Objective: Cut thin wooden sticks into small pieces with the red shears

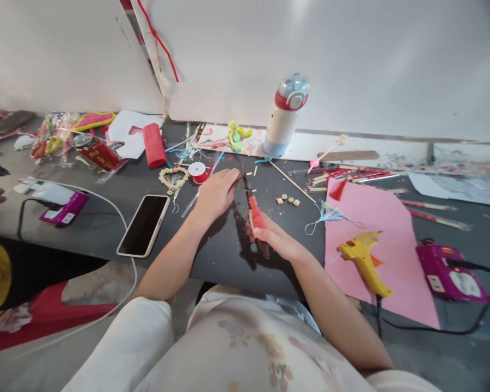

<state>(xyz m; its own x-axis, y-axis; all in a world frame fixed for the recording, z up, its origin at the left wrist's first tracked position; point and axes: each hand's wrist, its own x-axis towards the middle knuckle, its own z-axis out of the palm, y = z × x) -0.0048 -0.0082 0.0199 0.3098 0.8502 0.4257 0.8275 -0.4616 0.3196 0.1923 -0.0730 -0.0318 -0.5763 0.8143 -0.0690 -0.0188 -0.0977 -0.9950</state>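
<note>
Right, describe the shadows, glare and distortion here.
Head view: shadow lies on the table beneath the scissors; head view: pale glare streaks the white panel; head view: the bottle leans, probably lens distortion; head view: top right corner darkens.

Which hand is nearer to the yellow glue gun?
Right. The right hand, gripping scissors, is left of the yellow glue gun; the left hand is farther left, beside the scissors.
</note>
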